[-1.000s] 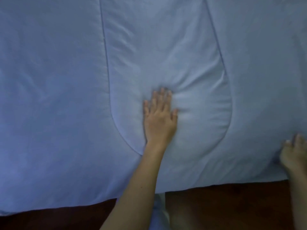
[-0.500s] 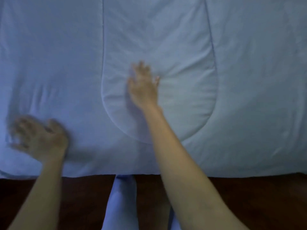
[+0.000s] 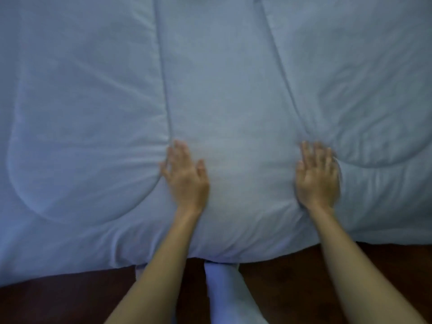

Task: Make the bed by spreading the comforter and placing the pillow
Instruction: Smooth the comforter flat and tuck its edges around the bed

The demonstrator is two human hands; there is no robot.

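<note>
- Head view: light-blue comforter (image 3: 222,78) fills the upper and mid frame, lying spread out. Its near edge runs across the lower frame, above the dark brown floor (image 3: 58,302).
- Left hand (image 3: 185,177), centre-left: flat, fingers straight, palm pressing the comforter, gripping nothing.
- Right hand (image 3: 316,181), centre-right: same, flat and released, pressing down. Tips blurred.
- Progress (my read): spreading mostly done, smoothing stage now.
- Left to do: wrinkles fan round both hands and the right seam, and the near edge bulges unevenly at bottom centre. Then the pillow, none in view, so not placed as far as seen.
- Count: 1 comforter, 2 hands, 0 pillows visible, 2 long quilting seams (image 3: 166,101), 2 curved stitched panels (image 3: 81,148) (left, right).
- Pale blue clothing (image 3: 224,293) at bottom centre, betw. the forearms.
</note>
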